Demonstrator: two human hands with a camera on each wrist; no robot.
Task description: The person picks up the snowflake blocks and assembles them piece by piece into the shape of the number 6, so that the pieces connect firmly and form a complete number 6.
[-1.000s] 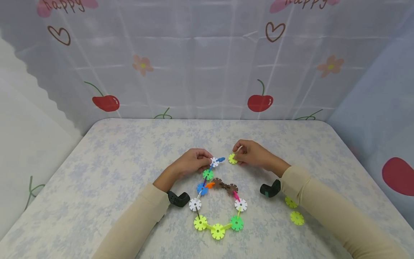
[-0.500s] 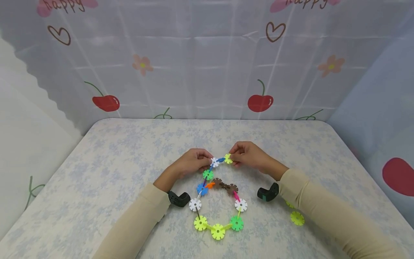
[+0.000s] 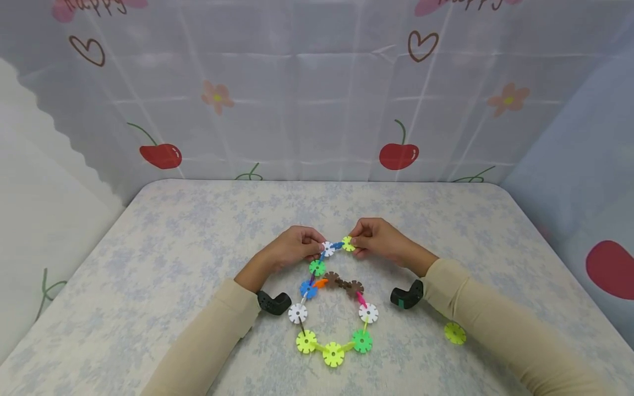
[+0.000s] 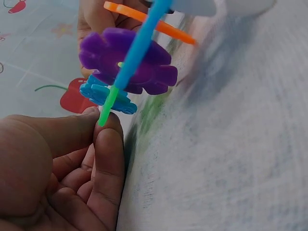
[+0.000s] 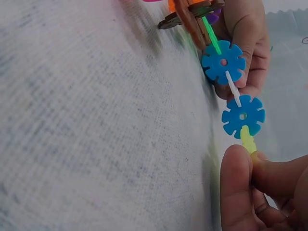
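A chain of colourful notched plastic discs forms a ring on the table, with a branch rising from its blue disc [image 3: 309, 289]. My left hand [image 3: 296, 246] pinches the white disc [image 3: 327, 249] near the branch's far end. From there, an edge-on blue disc [image 3: 337, 245] leads across to a yellow disc [image 3: 348, 244]. Thumb and forefinger of my right hand [image 3: 380, 238] pinch that yellow disc, whose edge [image 5: 247, 138] sits in a notch of the blue disc [image 5: 243, 116] in the right wrist view. The green disc [image 3: 317, 268] sits below the white one.
A loose yellow disc [image 3: 454, 333] lies beside the right sleeve. Black wrist devices [image 3: 407, 295] hang under both forearms. Yellow discs [image 3: 333, 355] make the near side of the ring, brown discs [image 3: 354, 288] its far side. A printed curtain [image 3: 307, 110] hangs behind the table.
My right hand has moved left, bringing the yellow disc from apart to meeting the blue disc. The left hand stays put. The right sleeve now hides one of the loose yellow discs.
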